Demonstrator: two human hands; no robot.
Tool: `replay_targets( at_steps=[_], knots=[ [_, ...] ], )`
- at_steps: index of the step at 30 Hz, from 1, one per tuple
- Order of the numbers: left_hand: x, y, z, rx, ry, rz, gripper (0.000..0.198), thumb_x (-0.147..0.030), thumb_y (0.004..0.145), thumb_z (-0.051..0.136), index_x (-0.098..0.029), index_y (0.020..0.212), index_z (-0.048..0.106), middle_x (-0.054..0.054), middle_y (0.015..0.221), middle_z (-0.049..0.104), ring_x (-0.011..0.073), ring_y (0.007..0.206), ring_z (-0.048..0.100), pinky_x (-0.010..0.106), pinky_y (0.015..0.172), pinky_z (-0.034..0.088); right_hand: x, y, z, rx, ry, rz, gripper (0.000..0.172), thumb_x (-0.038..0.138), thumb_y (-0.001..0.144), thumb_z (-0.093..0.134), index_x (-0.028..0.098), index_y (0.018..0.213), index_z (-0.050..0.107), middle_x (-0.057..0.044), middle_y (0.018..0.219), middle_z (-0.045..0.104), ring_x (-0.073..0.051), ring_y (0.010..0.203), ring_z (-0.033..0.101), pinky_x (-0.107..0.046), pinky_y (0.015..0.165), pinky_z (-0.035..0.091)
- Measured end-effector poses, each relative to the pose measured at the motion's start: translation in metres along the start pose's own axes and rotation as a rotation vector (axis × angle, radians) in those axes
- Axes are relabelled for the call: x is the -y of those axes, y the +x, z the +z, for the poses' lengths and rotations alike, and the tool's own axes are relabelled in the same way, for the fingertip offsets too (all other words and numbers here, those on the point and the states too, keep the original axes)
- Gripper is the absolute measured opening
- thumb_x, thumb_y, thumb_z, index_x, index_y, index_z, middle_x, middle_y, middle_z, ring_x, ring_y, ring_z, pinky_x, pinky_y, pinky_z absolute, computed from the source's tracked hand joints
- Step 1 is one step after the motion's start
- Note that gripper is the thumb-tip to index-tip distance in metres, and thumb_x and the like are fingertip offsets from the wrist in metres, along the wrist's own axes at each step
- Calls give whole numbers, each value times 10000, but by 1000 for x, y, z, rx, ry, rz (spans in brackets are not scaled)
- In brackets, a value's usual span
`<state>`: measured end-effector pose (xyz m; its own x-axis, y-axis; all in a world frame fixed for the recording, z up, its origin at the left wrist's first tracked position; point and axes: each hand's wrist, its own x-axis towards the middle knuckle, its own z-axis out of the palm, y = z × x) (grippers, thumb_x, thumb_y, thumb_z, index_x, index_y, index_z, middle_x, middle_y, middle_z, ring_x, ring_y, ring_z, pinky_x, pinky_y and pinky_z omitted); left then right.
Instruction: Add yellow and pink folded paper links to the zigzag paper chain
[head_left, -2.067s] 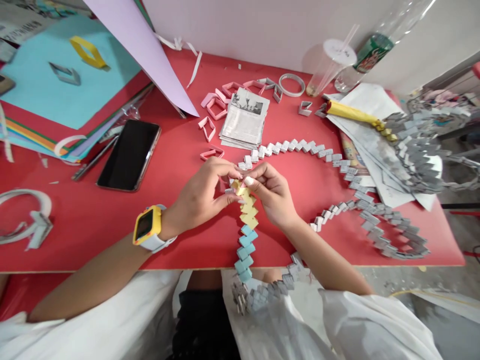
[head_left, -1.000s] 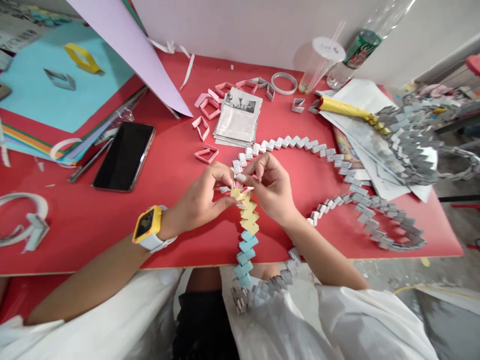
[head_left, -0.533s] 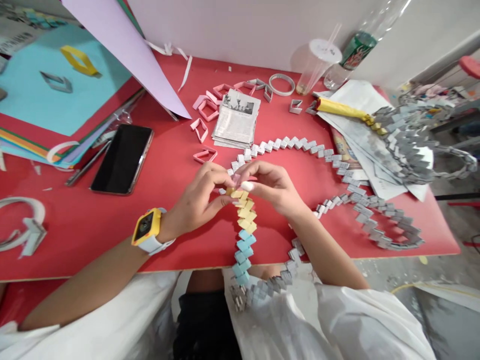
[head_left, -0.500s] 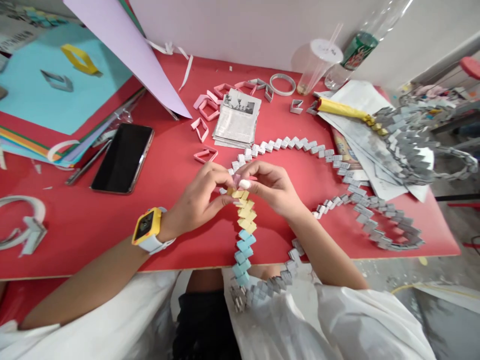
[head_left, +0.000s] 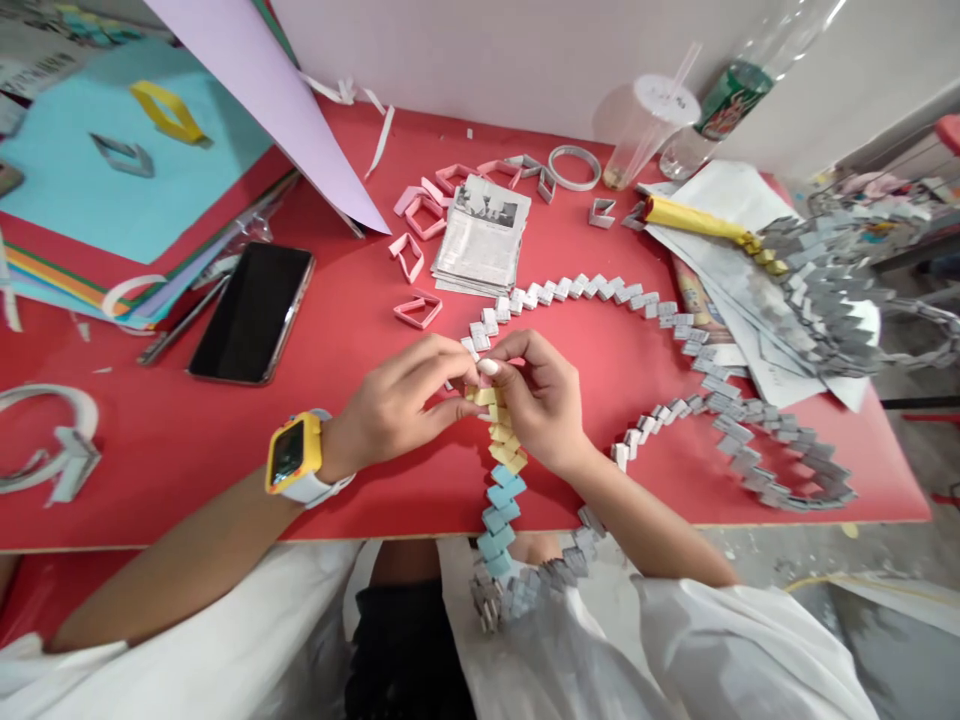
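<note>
Both hands meet over the red table [head_left: 187, 440] at the top end of a folded paper chain [head_left: 501, 478] with yellow links above blue ones. My left hand [head_left: 401, 405], with a yellow watch [head_left: 294, 452] on its wrist, pinches the top yellow link from the left. My right hand [head_left: 536, 400] pinches the same end from the right, thumb on the link. The chain hangs over the table's front edge into my lap, where it joins grey newspaper links [head_left: 525, 590].
A long grey newspaper chain [head_left: 675, 330] loops across the table to a heap [head_left: 825, 290] at the right. Pink folded links [head_left: 418, 310], a stack of newspaper slips [head_left: 484, 235], a black phone [head_left: 253, 310], coloured paper sheets [head_left: 97, 180], a plastic cup [head_left: 649, 125] and a bottle [head_left: 739, 95] lie behind.
Both hands have shifted slightly toward me with the chain's end; the right hand has closed down over the yellow links. The view has drifted a little.
</note>
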<state>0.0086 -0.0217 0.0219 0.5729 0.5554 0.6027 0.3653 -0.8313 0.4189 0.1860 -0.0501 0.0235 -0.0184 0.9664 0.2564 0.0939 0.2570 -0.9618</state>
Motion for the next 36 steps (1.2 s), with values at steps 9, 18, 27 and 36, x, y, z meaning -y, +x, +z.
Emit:
replay_targets(
  at_steps=[9, 18, 27, 36],
  knots=[
    [-10, -6, 5, 186, -57, 225, 119, -121, 926, 526, -154, 1033, 565, 55, 902, 615, 144, 819, 592, 260, 790, 507, 0, 1, 3, -104, 212, 129, 228, 363, 901, 628, 226, 778, 492, 69, 582, 546, -89, 485, 529, -233, 508, 465],
    [-1, -6, 1, 77, -83, 51, 209, -112, 881, 633, -153, 1057, 528, 74, 983, 583, 143, 940, 583, 259, 869, 491, -6, 10, -15, 182, 202, 168, 280, 481, 849, 663, 203, 840, 638, -3, 777, 649, -117, 653, 630, -266, 631, 541],
    [7, -4, -2, 74, -97, -14, 103, -193, 933, 567, -185, 1029, 531, 44, 923, 595, 148, 889, 602, 256, 834, 494, -14, 14, -14, 211, 251, 184, 192, 302, 758, 787, 199, 731, 628, 9, 744, 676, -116, 690, 637, -256, 675, 526],
    [0, -7, 6, 247, -177, -4, 82, -174, 970, 465, -189, 1018, 530, 46, 956, 604, 149, 933, 609, 258, 873, 481, -22, 31, -30, 0, 181, 216, 233, 422, 849, 670, 205, 804, 597, 24, 640, 641, -117, 596, 621, -284, 668, 535]
  ],
)
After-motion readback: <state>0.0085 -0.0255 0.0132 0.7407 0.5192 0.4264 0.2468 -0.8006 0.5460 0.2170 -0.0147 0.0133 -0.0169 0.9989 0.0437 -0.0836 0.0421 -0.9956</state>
